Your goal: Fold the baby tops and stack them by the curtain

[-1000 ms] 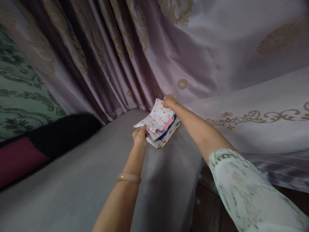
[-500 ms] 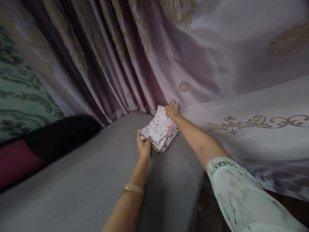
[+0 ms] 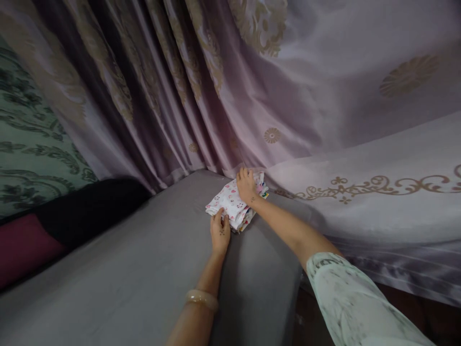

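A stack of folded cloth pieces (image 3: pixel 227 199) lies on the grey padded surface, near the curtain. The top piece is white with small pink hearts and other prints; patterned edges with red, yellow and blue show beneath. At the stack's near left edge, my left hand (image 3: pixel 220 233) touches the cloth with its fingers slightly apart; a pale bangle circles that wrist. My right hand (image 3: pixel 247 186) lies across the right part of the top piece, palm down, fingers stretched toward the curtain. Its palm hides some of the cloth.
Mauve curtains (image 3: pixel 302 101) with gold patterns hang right behind and to the right of the stack. A black and dark red item (image 3: pixel 97 206) lies along the left side of the grey surface (image 3: pixel 126 278). Green patterned wall covering (image 3: pixel 32 134) shows at left.
My right hand has come from the stack's far right edge onto its top. My left hand has shifted from the left corner rightward along the near edge. The top cloth's outline has changed.
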`<action>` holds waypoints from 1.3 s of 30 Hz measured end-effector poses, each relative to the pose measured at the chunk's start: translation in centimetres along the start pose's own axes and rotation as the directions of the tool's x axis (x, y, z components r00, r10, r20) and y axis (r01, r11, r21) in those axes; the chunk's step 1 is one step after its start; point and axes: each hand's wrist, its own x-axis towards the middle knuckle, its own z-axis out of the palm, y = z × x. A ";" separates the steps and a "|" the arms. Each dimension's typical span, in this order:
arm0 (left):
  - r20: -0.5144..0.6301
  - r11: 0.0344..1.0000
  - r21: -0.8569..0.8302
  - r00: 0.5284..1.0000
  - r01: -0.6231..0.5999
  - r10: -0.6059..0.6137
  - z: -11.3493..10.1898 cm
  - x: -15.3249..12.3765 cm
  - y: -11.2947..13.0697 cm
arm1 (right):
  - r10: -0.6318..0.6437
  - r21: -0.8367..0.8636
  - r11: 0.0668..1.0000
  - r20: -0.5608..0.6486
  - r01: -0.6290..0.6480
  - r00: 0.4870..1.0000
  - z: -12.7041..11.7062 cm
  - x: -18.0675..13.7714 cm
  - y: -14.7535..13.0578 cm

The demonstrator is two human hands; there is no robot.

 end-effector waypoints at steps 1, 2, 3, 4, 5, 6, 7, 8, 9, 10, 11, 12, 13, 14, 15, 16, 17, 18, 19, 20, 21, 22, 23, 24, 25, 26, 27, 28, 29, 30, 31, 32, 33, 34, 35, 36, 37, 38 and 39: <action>0.001 1.000 0.001 1.000 -0.004 0.004 0.0 -0.1 0.0 | -0.013 0.008 1.000 0.007 0.013 1.000 0.1 -0.3 -0.4; -0.001 1.000 0.002 1.000 -0.005 0.005 -0.1 -0.1 0.0 | -0.028 0.019 0.999 0.014 0.027 1.000 0.2 -0.5 -0.8; -0.005 1.000 0.003 1.000 -0.005 0.005 -0.1 -0.2 0.1 | -0.040 0.039 0.998 0.022 0.039 0.999 0.4 -0.8 -1.1; -0.009 1.000 0.004 1.000 -0.002 0.002 -0.1 -0.2 0.1 | -0.045 0.069 0.997 0.033 0.043 0.998 0.7 -0.9 -1.3; -0.013 1.000 0.004 1.000 0.003 -0.003 -0.2 -0.3 0.1 | -0.045 0.109 0.993 0.047 0.040 0.998 1.0 -1.0 -1.5; -0.014 1.000 0.005 1.000 0.011 -0.011 -0.2 -0.3 0.1 | -0.039 0.150 0.988 0.066 0.029 0.997 1.3 -1.0 -1.5; -0.016 1.000 0.007 1.000 0.021 -0.021 -0.3 -0.3 0.1 | -0.024 0.182 0.983 0.088 0.007 0.996 1.7 -0.8 -1.4; -0.018 0.999 0.010 0.999 0.031 -0.031 -0.4 -0.4 0.1 | -0.002 0.203 0.979 0.115 -0.021 0.993 2.0 -0.6 -1.1; -0.019 0.999 0.015 0.999 0.039 -0.038 -0.4 -0.4 0.0 | 0.025 0.210 0.976 0.140 -0.054 0.990 2.3 -0.4 -0.7; -0.021 0.999 0.020 0.999 0.043 -0.042 -0.5 -0.5 0.0 | 0.054 0.207 0.975 0.159 -0.087 0.986 2.5 -0.1 -0.2; -0.024 0.999 0.025 0.999 0.044 -0.044 -0.5 -0.5 0.0 | 0.086 0.196 0.973 0.171 -0.120 0.981 2.7 0.2 0.4; -0.028 0.999 0.027 0.999 0.043 -0.042 -0.6 -0.5 -0.1 | 0.122 0.179 0.972 0.181 -0.154 0.976 2.8 0.5 1.0; -0.032 0.999 0.027 0.999 0.041 -0.040 -0.6 -0.6 -0.1 | 0.160 0.160 0.968 0.193 -0.191 0.968 2.9 0.6 1.6; -0.036 0.999 0.025 0.999 0.039 -0.038 -0.6 -0.6 -0.1 | 0.201 0.139 0.962 0.218 -0.234 0.955 2.9 0.7 2.0; -0.042 0.999 0.022 0.998 0.038 -0.037 -0.6 -0.6 -0.1 | 0.241 0.121 0.953 0.250 -0.277 0.938 2.9 0.8 2.4; -0.045 0.999 0.019 0.998 0.037 -0.036 -0.6 -0.6 -0.1 | 0.275 0.105 0.943 0.286 -0.315 0.918 2.8 0.7 2.6; -0.045 0.999 0.016 0.998 0.036 -0.035 -0.6 -0.7 0.0 | 0.298 0.092 0.936 0.308 -0.341 0.903 2.7 0.6 2.6; -0.043 0.999 0.014 0.998 0.035 -0.034 -0.6 -0.7 0.0 | 0.306 0.086 0.934 0.307 -0.347 0.901 2.5 0.5 2.4; -0.039 0.999 0.014 0.999 0.035 -0.034 -0.7 -0.7 0.0 | 0.298 0.088 0.938 0.281 -0.334 0.912 2.3 0.2 2.0; -0.034 0.999 0.013 0.999 0.036 -0.035 -0.7 -0.7 0.1 | 0.275 0.099 0.948 0.232 -0.304 0.933 2.1 0.0 1.5; -0.030 0.999 0.012 0.999 0.037 -0.036 -0.7 -0.7 0.2 | 0.234 0.120 0.959 0.171 -0.256 0.957 1.7 -0.4 0.7; -0.029 0.999 0.010 0.999 0.038 -0.038 -0.7 -0.7 0.2 | 0.181 0.149 0.969 0.113 -0.197 0.977 1.4 -0.8 -0.2; -0.033 0.999 0.007 0.999 0.041 -0.041 -0.8 -0.8 0.3 | 0.118 0.188 0.974 0.067 -0.128 0.991 1.0 -1.4 -1.1; -0.041 0.999 0.002 0.998 0.044 -0.044 -0.8 -0.8 0.3 | 0.044 0.231 0.971 0.039 -0.052 0.998 0.6 -2.0 -2.1; -0.052 0.999 -0.002 0.997 0.050 -0.050 -0.8 -0.8 0.2 | -0.024 0.275 0.961 0.037 0.013 0.999 0.2 -2.6 -3.1; -0.071 0.998 -0.008 0.996 0.061 -0.061 -0.9 -0.8 0.1 | -0.084 0.314 0.947 0.049 0.065 0.995 -0.1 -3.3 -4.0; -0.099 0.997 -0.016 0.992 0.079 -0.080 -0.9 -0.8 -0.1 | -0.134 0.345 0.933 0.067 0.103 0.989 -0.4 -4.0 -4.8; -0.134 0.994 -0.027 0.985 0.102 -0.105 -0.9 -0.7 -0.3 | -0.170 0.367 0.922 0.088 0.127 0.981 -0.6 -4.7 -5.4; -0.172 0.990 -0.045 0.975 0.132 -0.138 -0.9 -0.7 -0.6 | -0.194 0.380 0.914 0.104 0.142 0.975 -0.6 -5.3 -5.9; -0.207 0.984 -0.069 0.962 0.167 -0.178 -0.9 -0.6 -0.8 | -0.206 0.384 0.912 0.114 0.148 0.972 -0.6 -5.8 -6.3; -0.234 0.974 -0.103 0.946 0.203 -0.223 -0.9 -0.5 -1.0 | -0.208 0.380 0.913 0.119 0.149 0.971 -0.6 -6.3 -6.5; -0.248 0.960 -0.146 0.931 0.238 -0.268 -1.0 -0.4 -1.1 | -0.206 0.370 0.917 0.122 0.148 0.971 -0.4 -6.6 -6.6; -0.246 0.943 -0.197 0.917 0.269 -0.314 -1.0 -0.3 -1.1 | -0.199 0.357 0.923 0.122 0.144 0.972 -0.3 -6.9 -6.7; -0.232 0.921 -0.250 0.904 0.300 -0.358 -1.1 -0.2 -1.1 | -0.191 0.341 0.930 0.122 0.140 0.974 -0.1 -7.1 -6.8; -0.208 0.896 -0.297 0.894 0.329 -0.397 -1.2 -0.2 -0.9 | -0.183 0.324 0.936 0.121 0.135 0.976 0.0 -7.3 -6.9; -0.182 0.873 -0.332 0.884 0.356 -0.430 -1.5 -0.2 -0.7 | -0.177 0.309 0.942 0.119 0.133 0.977 0.1 -7.4 -6.9; -0.160 0.855 -0.353 0.876 0.381 -0.456 -1.9 -0.3 -0.5 | -0.172 0.297 0.946 0.115 0.131 0.978 0.2 -7.5 -7.0; -0.142 0.842 -0.359 0.868 0.403 -0.476 -2.5 -0.5 -0.3 | -0.168 0.288 0.949 0.110 0.131 0.980 0.3 -7.6 -7.1; -0.130 0.835 -0.354 0.862 0.421 -0.490 -3.2 -0.7 -0.2 | -0.166 0.281 0.951 0.108 0.130 0.980 0.3 -7.6 -7.2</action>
